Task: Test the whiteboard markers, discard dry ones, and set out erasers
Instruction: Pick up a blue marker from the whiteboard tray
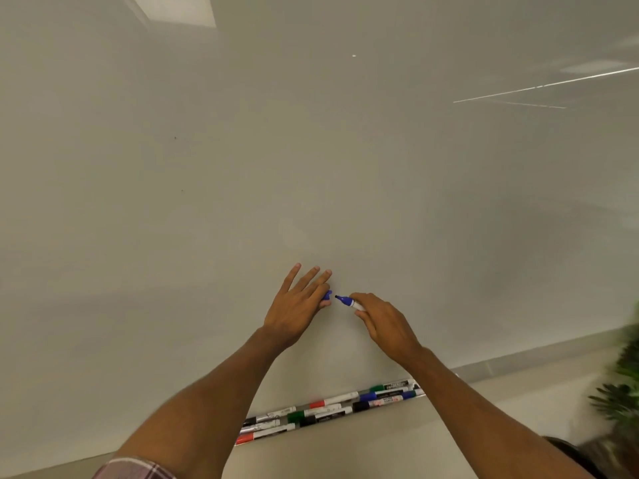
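The blue marker [349, 301], uncapped, sits in the curled fingers of the right hand [387, 326], its tip just beside the cap [327, 294], which the left hand [299, 305] pinches, against the whiteboard [311, 150]. Spare markers [332, 407] lie in a row below.

LAYOUT | large white glossy whiteboard [311, 150] ahead | narrow metal ledge [383, 406] along its lower edge, carrying capped plastic markers [332, 407] lying lengthwise | above ledge: left hand [297, 305] pinching blue plastic cap [326, 294], just left of uncapped blue plastic marker [347, 301] in right hand [387, 323], tip and cap apart | green leafy plant [622, 392] far right
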The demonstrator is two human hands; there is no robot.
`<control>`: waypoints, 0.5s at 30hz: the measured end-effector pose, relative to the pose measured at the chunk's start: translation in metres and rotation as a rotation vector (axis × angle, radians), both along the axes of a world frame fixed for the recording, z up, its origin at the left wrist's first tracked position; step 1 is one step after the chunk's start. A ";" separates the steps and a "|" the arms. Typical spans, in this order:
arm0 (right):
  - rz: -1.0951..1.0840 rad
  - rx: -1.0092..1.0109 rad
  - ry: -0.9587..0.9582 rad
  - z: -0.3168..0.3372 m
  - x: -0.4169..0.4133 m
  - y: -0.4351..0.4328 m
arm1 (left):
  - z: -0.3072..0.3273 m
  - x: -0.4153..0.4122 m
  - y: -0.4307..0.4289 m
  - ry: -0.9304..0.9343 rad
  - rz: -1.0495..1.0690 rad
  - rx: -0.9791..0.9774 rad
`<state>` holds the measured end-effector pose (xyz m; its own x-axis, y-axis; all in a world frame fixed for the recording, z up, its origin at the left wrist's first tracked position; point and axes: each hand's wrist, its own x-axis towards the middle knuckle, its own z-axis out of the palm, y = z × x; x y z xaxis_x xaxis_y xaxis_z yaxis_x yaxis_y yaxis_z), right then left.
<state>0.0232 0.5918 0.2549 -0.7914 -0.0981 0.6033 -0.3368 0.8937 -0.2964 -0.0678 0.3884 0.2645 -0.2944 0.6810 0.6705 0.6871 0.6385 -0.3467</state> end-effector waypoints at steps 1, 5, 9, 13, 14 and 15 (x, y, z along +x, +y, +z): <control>-0.010 0.009 0.000 -0.001 0.003 -0.001 | -0.003 0.002 0.000 -0.005 -0.019 -0.011; -0.011 0.042 0.015 -0.008 0.020 -0.010 | -0.013 0.013 0.001 -0.033 -0.085 -0.038; -0.046 0.025 -0.032 -0.018 0.040 -0.014 | -0.028 0.019 -0.001 -0.051 -0.150 -0.072; -0.129 0.054 -0.170 -0.023 0.059 -0.027 | -0.048 0.032 0.003 -0.077 -0.244 -0.060; -0.153 0.056 -0.184 -0.026 0.064 -0.029 | -0.053 0.036 0.006 -0.118 -0.270 -0.057; -0.172 0.057 -0.193 -0.029 0.070 -0.029 | -0.056 0.042 0.009 -0.194 -0.297 -0.055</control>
